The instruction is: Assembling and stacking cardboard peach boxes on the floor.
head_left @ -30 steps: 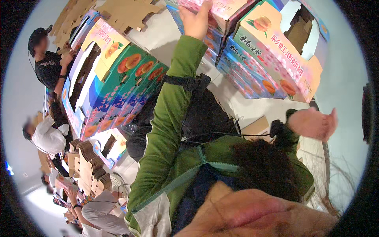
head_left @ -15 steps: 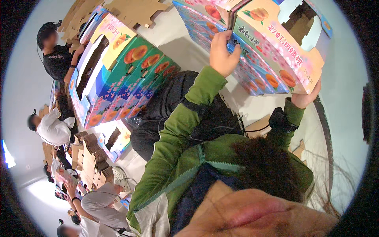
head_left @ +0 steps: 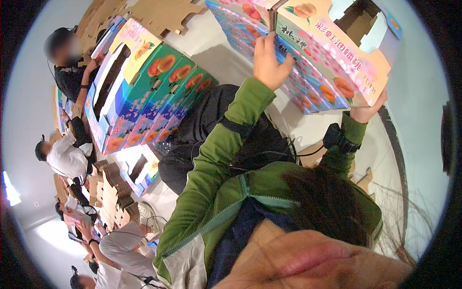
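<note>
A pink and blue cardboard fruit box (head_left: 337, 58) with peach pictures and a handle opening tops a stack of similar boxes (head_left: 303, 91). My left hand (head_left: 273, 62) is at the box's near left corner, fingers against the edge and thumb apart from them. Around the lower right corner of the same box, my right hand (head_left: 369, 108) is closed; its fingers are partly hidden behind the cardboard. My green sleeves reach up to the stack, with a black strap on the left arm and a dark band on the right wrist.
Left of my black-trousered legs stands another stack of green and blue fruit boxes (head_left: 159, 86). Flat brown cardboard (head_left: 139, 17) lies beyond it, with more cardboard (head_left: 113, 192) lower left. Several people work along the left side. A cable (head_left: 310, 155) runs near my knees.
The top box and both my hands have shifted slightly left and up in the picture. My grip looks the same. At the far left, people have moved a little.
</note>
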Available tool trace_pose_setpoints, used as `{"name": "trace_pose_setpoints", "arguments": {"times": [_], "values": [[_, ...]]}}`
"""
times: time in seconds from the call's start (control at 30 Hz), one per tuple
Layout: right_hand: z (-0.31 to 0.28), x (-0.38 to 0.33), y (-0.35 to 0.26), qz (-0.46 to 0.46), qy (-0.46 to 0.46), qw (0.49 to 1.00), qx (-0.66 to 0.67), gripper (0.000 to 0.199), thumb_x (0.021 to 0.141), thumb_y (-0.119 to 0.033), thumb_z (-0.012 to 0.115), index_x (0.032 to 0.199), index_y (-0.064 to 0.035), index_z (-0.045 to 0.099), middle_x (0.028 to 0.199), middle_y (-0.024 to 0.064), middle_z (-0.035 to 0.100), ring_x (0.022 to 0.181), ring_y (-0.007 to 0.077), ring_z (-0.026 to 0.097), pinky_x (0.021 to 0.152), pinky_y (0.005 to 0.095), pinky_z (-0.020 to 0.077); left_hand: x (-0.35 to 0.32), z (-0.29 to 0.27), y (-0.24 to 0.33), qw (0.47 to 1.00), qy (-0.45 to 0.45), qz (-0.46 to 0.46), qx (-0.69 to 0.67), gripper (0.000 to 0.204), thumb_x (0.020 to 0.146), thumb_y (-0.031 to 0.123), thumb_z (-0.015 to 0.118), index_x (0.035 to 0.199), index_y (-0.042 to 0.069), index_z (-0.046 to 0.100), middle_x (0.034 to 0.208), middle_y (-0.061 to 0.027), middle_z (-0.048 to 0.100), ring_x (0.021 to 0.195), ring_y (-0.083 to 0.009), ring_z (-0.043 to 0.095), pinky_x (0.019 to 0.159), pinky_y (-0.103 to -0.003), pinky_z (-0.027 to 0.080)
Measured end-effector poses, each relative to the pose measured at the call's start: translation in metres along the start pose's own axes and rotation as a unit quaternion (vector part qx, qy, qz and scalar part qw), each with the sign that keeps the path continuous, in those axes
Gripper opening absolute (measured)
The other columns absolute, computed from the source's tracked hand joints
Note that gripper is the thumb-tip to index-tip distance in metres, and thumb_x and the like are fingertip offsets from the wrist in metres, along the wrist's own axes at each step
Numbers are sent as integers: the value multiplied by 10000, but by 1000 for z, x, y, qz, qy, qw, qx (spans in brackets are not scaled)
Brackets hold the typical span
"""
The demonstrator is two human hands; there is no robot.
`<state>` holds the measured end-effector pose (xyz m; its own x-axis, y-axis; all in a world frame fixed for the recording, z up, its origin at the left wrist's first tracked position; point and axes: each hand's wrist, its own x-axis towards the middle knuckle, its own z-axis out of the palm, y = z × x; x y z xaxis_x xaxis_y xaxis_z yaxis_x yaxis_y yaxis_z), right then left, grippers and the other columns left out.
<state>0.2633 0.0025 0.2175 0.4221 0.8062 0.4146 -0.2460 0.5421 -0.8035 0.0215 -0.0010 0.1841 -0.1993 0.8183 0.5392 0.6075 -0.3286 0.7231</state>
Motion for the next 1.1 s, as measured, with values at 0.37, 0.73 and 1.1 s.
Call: {"name": "trace_pose_setpoints", "arguments": {"times": [0.37, 0.73, 1.1], "values": [[-17, -8, 12, 98, 65, 991, 60, 516, 976, -337, 369, 1352, 13, 422, 1345, 161, 497, 1232, 281, 490, 1046, 416, 383, -15, -3, -11, 1000, -7, -12, -6, 570, 737, 155, 702, 1227, -47, 493, 1076, -184, 507, 961, -286, 556, 850, -375, 476], [30, -41, -56, -571, 141, 808, -47, 343, 891, -338, 551, 997, -22, 467, 886, 103, 515, 815, 235, 534, 759, 346, 434, -118, -155, -10, 990, -22, -133, 46, 255, 798, 197, 687, 1005, 56, 639, 1029, -144, 564, 934, -269, 587, 844, -358, 486], [201, -281, -72, -305, -244, 888, 241, 279, 812, -241, 630, 915, -72, 433, 857, 97, 487, 743, 227, 499, 639, 349, 424, -373, -358, 50, 854, 349, -363, 132, 179, 836, 136, 673, 973, 23, 651, 890, -100, 638, 777, -165, 630, 705, -298, 510]]}}
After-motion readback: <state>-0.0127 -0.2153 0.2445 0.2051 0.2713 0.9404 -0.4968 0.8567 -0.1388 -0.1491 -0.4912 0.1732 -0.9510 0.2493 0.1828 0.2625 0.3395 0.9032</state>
